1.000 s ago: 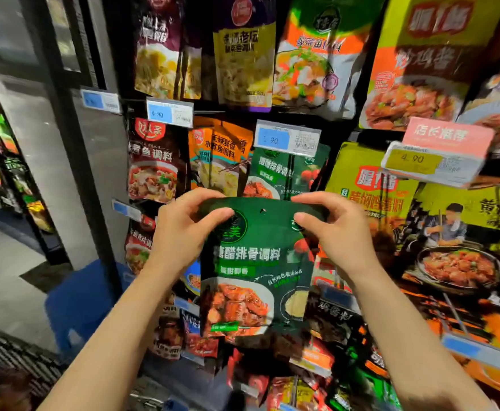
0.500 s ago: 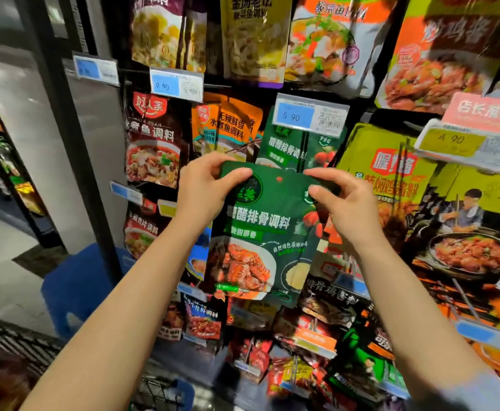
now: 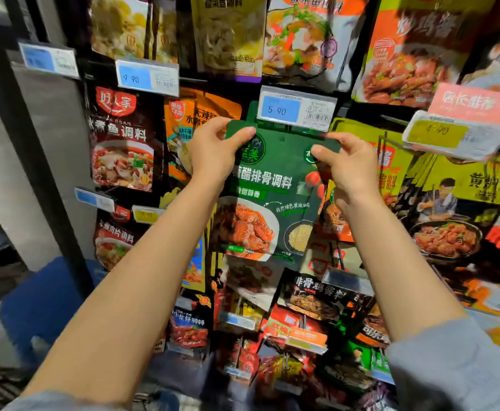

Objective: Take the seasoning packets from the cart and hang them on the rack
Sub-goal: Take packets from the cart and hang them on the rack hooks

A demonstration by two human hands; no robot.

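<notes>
1. Left hand (image 3: 213,152) and right hand (image 3: 346,167) each pinch a top corner of the green packet (image 3: 268,203), printed 排骨调料.
2. Packet's top edge sits just under the blue "5 90" tag (image 3: 296,109) on the rack (image 3: 20,137).

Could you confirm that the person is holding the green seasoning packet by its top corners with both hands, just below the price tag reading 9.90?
Not quite: in the head view the left hand and right hand hold the green seasoning packet just below the price tag reading 5.90, not 9.90. The rest is right.
</notes>
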